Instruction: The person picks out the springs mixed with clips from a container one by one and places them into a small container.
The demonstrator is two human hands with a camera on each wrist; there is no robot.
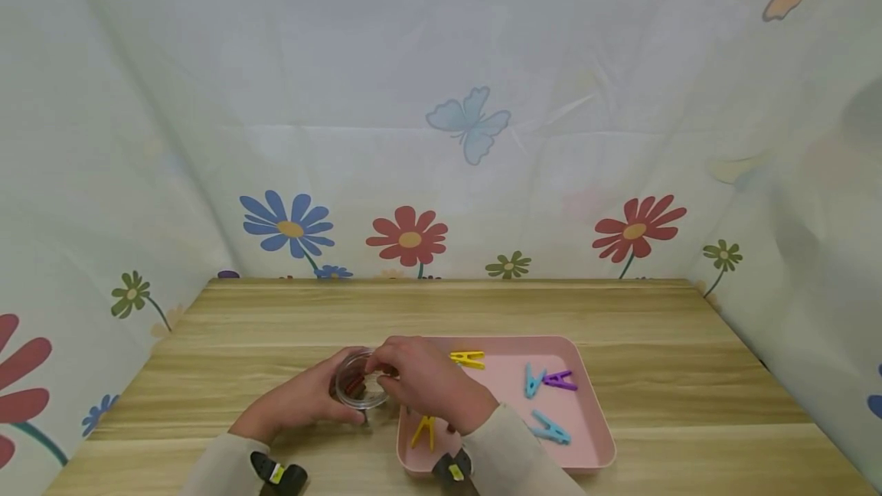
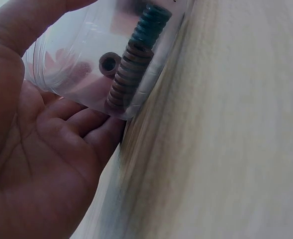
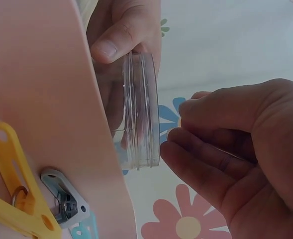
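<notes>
My left hand (image 1: 306, 398) grips a clear jar (image 3: 139, 109) round its side, and the jar's round mouth faces up in the head view. Through its wall, the left wrist view shows a green coil spring (image 2: 150, 26), a brown coil spring (image 2: 130, 77) and another brown spring (image 2: 109, 64) seen end-on. Over the jar's mouth is my right hand (image 1: 436, 383), thumb and fingers bent towards each other with a gap between. Its fingertips (image 3: 172, 149) are right at the rim in the right wrist view, and nothing shows between them.
Right of the jar, partly under my right arm, lies a pink tray (image 1: 592, 435). In it are yellow clothespins (image 1: 468, 359), light blue clothespins (image 1: 551, 429), a purple clothespin (image 1: 560, 380) and a grey clip (image 3: 64, 196). A flowered curtain (image 1: 551, 197) hangs behind the wooden table (image 1: 689, 373).
</notes>
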